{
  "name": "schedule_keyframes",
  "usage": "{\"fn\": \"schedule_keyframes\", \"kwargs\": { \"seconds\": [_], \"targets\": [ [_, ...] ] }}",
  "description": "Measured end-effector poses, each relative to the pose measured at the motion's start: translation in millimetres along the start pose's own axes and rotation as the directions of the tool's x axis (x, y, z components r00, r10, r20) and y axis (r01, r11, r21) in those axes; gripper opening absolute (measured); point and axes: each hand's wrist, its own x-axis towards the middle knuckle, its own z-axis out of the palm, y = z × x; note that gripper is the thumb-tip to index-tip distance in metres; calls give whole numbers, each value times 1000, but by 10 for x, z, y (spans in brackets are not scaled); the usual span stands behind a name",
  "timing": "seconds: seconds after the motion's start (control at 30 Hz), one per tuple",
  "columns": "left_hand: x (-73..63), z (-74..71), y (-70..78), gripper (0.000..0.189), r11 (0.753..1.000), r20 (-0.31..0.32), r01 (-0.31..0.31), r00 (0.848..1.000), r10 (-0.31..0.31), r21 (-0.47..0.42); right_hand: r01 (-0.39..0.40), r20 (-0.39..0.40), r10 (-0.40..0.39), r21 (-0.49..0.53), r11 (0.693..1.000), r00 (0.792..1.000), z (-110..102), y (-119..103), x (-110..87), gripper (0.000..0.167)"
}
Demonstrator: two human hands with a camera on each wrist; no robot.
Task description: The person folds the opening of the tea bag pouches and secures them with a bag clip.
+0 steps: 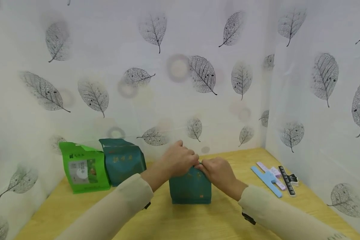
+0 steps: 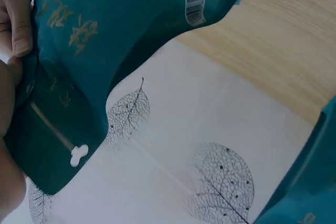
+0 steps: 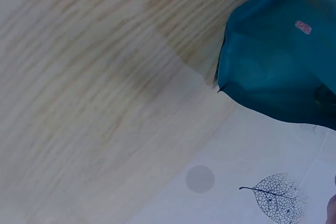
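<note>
A teal packaging bag (image 1: 190,190) with gold lettering stands upright on the table in front of me. My left hand (image 1: 180,159) grips its top edge from the left. Close beside it, my right hand (image 1: 219,171) pinches the same edge, fingers curled over the fold. In the left wrist view the bag (image 2: 121,30) shows its gold characters and a barcode label, with fingers pressed along its folded top at the left border. Seen by the right wrist camera, the bag (image 3: 273,61) carries a small pink label, and that hand is mostly out of frame.
A bright green bag (image 1: 85,170) and another teal bag (image 1: 123,163) stand at the left rear. On the right lie a blue clip (image 1: 267,180), a lilac clip (image 1: 276,172) and a black clip with piano-key print (image 1: 287,181). Leaf-patterned sheeting (image 1: 180,110) walls in the wooden table.
</note>
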Motion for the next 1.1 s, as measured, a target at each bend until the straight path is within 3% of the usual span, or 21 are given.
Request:
{"fn": "schedule_keyframes", "kwargs": {
  "seconds": [0.1, 0.23, 0.3, 0.4, 0.6, 0.7, 0.8, 0.97, 1.1],
  "targets": [
    [2, 20, 64, 23, 998, -57, 16, 998, -13, 65, -53, 95, 50, 31, 998, 994, -21, -24, -47, 39],
    [5, 90, 167, 23, 992, -135, 62, 990, -47, 113, -163, 215, 145, 67, 984, 966, -59, -50, -102, 11],
    [-2, 119, 195, 28, 991, -158, 86, 985, -69, 105, -175, 220, 152, 88, 981, 964, -71, -55, -92, 10],
    [-2, 132, 200, 36, 988, -171, 127, 979, -110, 92, -133, 178, 116, 87, 987, 977, -59, -37, -45, 16],
    [51, 54, 152, 44, 989, -110, 148, 984, -144, 31, -57, 129, 53, 23, 998, 990, -21, 10, -25, 30],
    [60, 1, 115, 42, 994, -21, 106, 994, -105, 24, -39, 111, 37, 13, 999, 993, -23, 14, -40, 41],
    [66, -16, 74, 38, 998, 20, 57, 998, -57, 36, -25, 90, 26, -8, 1000, 996, -33, 21, -48, 46],
    [49, 22, 39, 39, 999, -22, 33, 999, -32, 41, -56, 94, 63, -68, 996, 994, -61, -1, -59, 50],
    [53, 15, 47, 44, 998, -40, 46, 998, -45, 35, -121, 183, 128, -49, 991, 975, -114, -33, -47, 33]
  ]
}}
